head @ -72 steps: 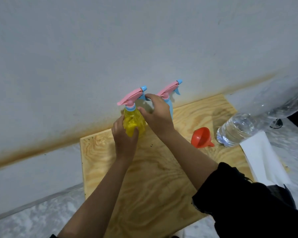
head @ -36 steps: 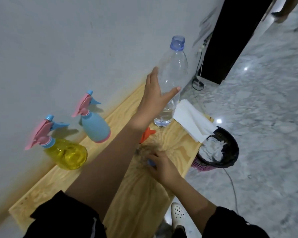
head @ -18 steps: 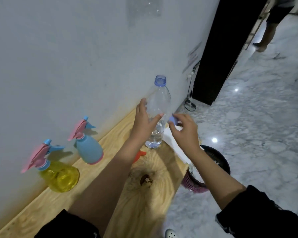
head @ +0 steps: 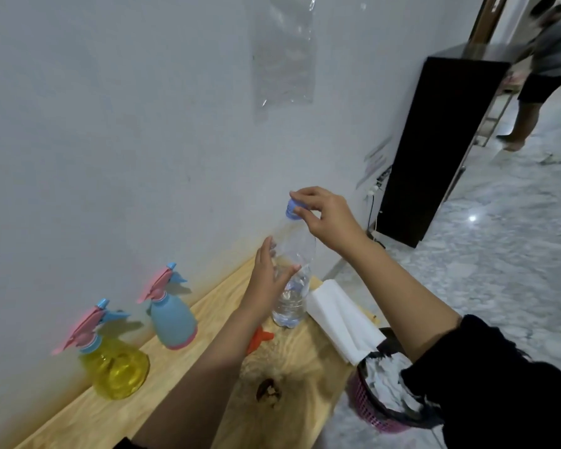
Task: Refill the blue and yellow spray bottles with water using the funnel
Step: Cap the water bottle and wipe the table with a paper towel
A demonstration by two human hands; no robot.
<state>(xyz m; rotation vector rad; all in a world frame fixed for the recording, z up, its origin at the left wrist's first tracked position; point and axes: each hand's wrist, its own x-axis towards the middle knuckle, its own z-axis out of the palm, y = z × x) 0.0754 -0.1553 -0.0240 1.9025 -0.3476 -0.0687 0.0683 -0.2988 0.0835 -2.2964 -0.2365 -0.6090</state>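
Water bottle clear, colourless; its cap pale blue-violet; left of the water bottle, blue spray bottle: light blue body, pink base band, pink trigger head; further left, yellow spray bottle: translucent yellow body, light-blue collar, pink head; funnel by the water bottle's base orange-red; plywood board under it pale tan, wavy grain, one dark brown knot; right of the water bottle, paper white; basket pink mesh, black liner; wall behind grey-white, tinted orange-brown along its foot; floor grey-white marbled.
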